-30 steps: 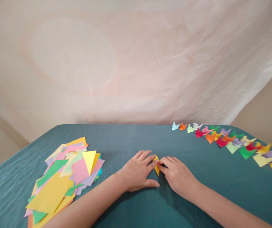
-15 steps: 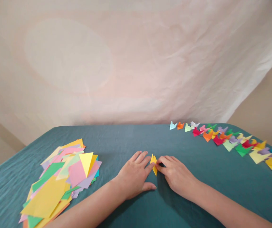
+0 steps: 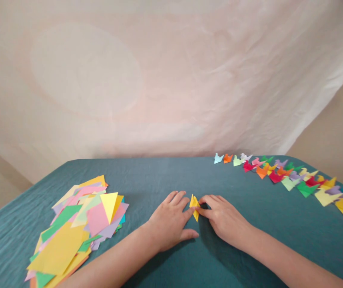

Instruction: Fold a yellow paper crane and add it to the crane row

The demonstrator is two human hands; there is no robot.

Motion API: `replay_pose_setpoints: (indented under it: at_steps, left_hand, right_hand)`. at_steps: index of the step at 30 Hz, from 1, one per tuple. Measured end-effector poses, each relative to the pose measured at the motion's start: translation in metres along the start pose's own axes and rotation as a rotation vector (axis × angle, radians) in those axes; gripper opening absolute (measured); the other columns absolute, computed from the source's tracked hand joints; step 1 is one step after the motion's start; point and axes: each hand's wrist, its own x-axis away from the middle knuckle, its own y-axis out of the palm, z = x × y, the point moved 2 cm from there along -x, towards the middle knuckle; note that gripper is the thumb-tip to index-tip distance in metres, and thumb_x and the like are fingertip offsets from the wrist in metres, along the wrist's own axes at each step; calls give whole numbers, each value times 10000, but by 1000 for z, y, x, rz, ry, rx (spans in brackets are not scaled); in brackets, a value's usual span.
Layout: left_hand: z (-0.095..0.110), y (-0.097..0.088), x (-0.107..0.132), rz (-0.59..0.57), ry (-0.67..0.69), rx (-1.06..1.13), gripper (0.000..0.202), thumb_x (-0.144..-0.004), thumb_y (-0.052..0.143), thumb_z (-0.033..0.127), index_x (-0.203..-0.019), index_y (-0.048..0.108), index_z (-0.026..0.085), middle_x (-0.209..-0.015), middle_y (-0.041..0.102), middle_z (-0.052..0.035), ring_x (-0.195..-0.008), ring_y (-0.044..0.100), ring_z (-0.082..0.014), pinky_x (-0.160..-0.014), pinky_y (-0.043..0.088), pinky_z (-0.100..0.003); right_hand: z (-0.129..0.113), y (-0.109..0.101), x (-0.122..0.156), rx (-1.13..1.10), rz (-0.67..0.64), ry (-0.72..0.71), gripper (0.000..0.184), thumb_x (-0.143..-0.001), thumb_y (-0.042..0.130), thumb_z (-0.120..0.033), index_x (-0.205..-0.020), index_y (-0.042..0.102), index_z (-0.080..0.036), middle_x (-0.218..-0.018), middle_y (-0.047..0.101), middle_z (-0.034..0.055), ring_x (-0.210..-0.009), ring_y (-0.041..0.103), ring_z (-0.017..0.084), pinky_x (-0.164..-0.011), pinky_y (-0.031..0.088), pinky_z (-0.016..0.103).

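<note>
Head view: two hands (image 3: 170,222) (image 3: 225,221) on one yellow paper (image 3: 194,203).

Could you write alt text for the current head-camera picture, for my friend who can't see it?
A person's left hand and right hand touch a small folded yellow paper on a teal tablecloth. A loose pile of colored paper lies at left; many colorful folded paper birds line the right side.
</note>
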Motion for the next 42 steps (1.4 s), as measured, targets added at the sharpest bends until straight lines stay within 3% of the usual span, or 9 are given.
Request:
replay_pose_setpoints:
  at_steps: [6,14,21,26,42]
  left_hand:
    - [-4,-2,1,-8,-3,6,548,-824,445,610,-1215,516,232,-1217,518,-95,-1244,353,-303,-1017,260,-454]
    - [3,2,-2,2,-24,-27,580,-813,471,605,-1223,514,196,-1236,504,-112,-1246,348,-298,-1031,247,-442]
    - [3,1,0,-41,-54,-35,589,-804,483,610,-1236,507,210,-1283,487,-107,-1261,342,-306,-1029,249,-451]
    - [3,0,2,-61,-67,-25,617,-808,462,622,-1248,496,191,-1282,492,-113,-1254,355,-301,-1033,246,-449]
    - [4,-2,1,-88,-80,-27,596,-805,495,597,-1246,503,197,-1271,500,-116,-1249,360,-300,-1028,258,-441]
  right_hand:
    - [4,-4,2,-14,-51,-16,378,-849,440,-49,-1106,623,-256,-1038,571,74,-979,507,199,-833,389,346]
    - [-6,-8,-1,73,-81,-15,273,-858,497,-126,-1088,626,-198,-1002,588,96,-978,519,219,-840,400,360]
    - [1,-6,0,-26,-70,-10,380,-826,436,-26,-1087,629,-224,-1035,582,80,-978,517,195,-836,411,341]
    - [7,0,1,-64,-33,-33,361,-846,423,-40,-1081,631,-220,-1039,586,74,-951,518,188,-818,433,331]
    - [-8,7,5,170,15,-70,346,-830,512,-74,-1170,548,-125,-978,599,122,-941,541,232,-790,485,371]
